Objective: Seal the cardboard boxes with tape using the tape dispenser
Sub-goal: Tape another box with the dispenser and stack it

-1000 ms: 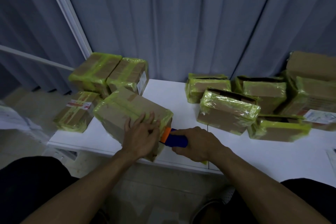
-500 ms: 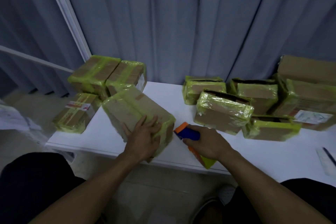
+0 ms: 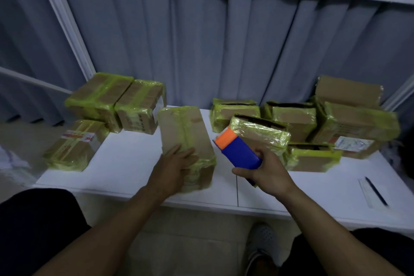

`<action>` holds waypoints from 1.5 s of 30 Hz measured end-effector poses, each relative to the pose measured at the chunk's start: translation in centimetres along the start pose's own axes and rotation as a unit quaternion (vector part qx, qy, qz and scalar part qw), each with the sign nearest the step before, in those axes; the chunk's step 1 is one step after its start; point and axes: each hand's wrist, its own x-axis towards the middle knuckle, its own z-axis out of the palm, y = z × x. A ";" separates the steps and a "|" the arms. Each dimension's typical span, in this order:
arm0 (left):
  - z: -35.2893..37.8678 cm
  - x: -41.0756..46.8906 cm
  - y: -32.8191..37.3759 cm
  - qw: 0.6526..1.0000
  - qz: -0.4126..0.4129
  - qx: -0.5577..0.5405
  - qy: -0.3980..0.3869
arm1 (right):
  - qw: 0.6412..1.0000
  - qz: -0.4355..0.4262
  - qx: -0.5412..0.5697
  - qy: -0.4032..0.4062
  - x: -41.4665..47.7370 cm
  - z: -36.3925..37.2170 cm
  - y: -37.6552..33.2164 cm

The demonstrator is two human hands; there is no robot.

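Broadly, the white table carries everything, and the middle box serves as the marker. It lies lengthwise near the front edge, with yellow-green tape along its top and wrinkled over its near end. Left of that box sit three taped boxes in a group. To its right is a larger heap of boxes, several showing dark gaps along their top edges, so probably not yet closed. The middle box looks light and stiff, though its tape skin is likely slick, so it is best steadied from above or taken by its bare cardboard sides. The left hand lies flat on its near end, fingers straight. Just right of the box, raised off the table, is the tape dispenser, rigid plastic with its orange end tilted up and away. The right hand is wrapped around its blue body, a sensible hold. Far right of the box lies a pen.
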 end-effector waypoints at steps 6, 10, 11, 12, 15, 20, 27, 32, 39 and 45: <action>0.3 2.0 -3.2 0.995 -0.033 0.091 -0.002 | 0.999 -0.028 0.030 -0.027 0.0 0.7 -0.1; -0.9 2.2 -1.6 0.996 -0.037 0.074 0.016 | 0.993 -0.032 -0.058 -0.100 0.3 0.8 0.0; -1.2 1.9 -1.1 0.997 -0.057 0.033 0.042 | 0.991 -0.038 -0.063 -0.114 0.2 0.9 0.0; -1.7 1.7 -0.2 0.994 -0.073 -0.026 0.074 | 0.989 -0.046 -0.062 -0.124 0.0 1.0 0.0; -4.0 0.7 3.8 0.963 -0.123 -0.218 0.097 | 0.986 -0.076 -0.054 -0.141 -0.4 1.1 -0.3; -7.1 -2.5 6.8 0.921 -0.140 -0.358 0.062 | 0.972 -0.150 -0.085 -0.157 -0.9 1.6 -0.9; -8.3 -4.2 6.2 0.907 -0.157 -0.383 0.082 | 0.965 -0.186 -0.061 -0.175 -1.6 2.4 -1.8; -8.5 -4.7 5.8 0.902 -0.171 -0.386 0.088 | 0.961 -0.193 -0.061 -0.190 -1.9 2.8 -2.1; -8.3 -4.9 4.8 0.890 -0.191 -0.402 0.100 | 0.954 -0.208 -0.073 -0.205 -2.0 3.2 -2.7; -8.2 -5.0 4.0 0.907 -0.202 -0.347 0.126 | 0.958 -0.199 -0.060 -0.199 -2.1 3.5 -3.2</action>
